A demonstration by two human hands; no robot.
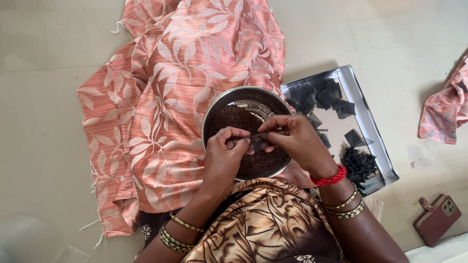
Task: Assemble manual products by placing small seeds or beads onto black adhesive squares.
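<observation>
Over the round steel bowl of dark seeds (222, 109), the left hand (222, 158) and right hand (297, 141) meet, fingertips pinched narrowly on a small dark fabric square (257, 142); the fingers cover most of that square, so its shape is unclear

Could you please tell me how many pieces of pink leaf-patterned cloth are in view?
2. The large pink cloth is spread on the floor under the steel bowl; a smaller pink cloth lies at the right edge, partly cut off by the picture, so more may be hidden.
</observation>
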